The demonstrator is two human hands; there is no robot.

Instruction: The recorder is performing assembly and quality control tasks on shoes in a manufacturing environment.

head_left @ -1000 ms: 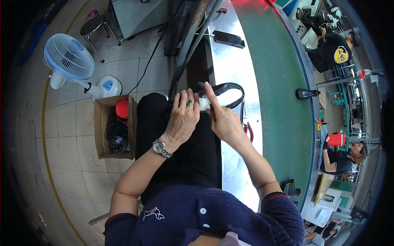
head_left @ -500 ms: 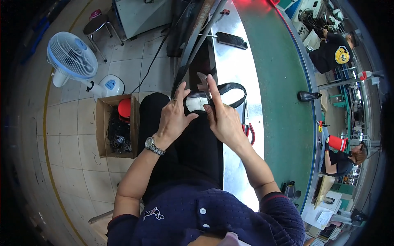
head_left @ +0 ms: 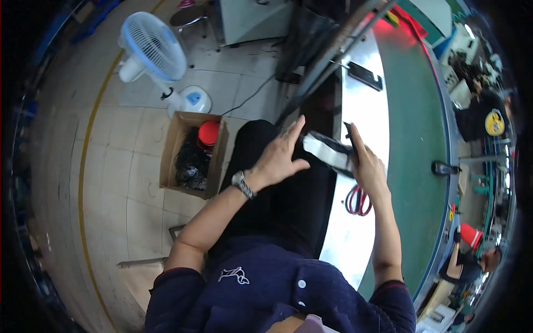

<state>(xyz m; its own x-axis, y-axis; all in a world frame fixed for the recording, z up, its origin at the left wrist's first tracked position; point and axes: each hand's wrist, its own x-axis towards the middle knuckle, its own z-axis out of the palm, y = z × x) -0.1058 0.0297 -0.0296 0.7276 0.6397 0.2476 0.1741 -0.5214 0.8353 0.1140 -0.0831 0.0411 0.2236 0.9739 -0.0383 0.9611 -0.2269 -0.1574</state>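
While the left hand hangs open, fingers spread and thumb apart, the right hand grips a black-edged white strip by its right-hand end, above the place where the worker's dark-trousered lap meets the metal bench. The strip looks light, one hand bearing it with the far end unsupported; its shallow bow suggests a padded, springy body, neither limp nor rigid. The dark edging has a sheen and may prove slick; the white face seems likelier to mark than to break. From where I stand, the sound hold is along the black edges, with a second pinch at the free end against twisting. A dark sliver juts up by the right index finger; whether it belongs to the strip, I cannot tell. Red handles lie on the bench beside the right wrist, a black phone farther up. Beyond the knees stand a cardboard box and a white-and-blue fan. Across the green surface, a co-worker's hand is at a red bucket.
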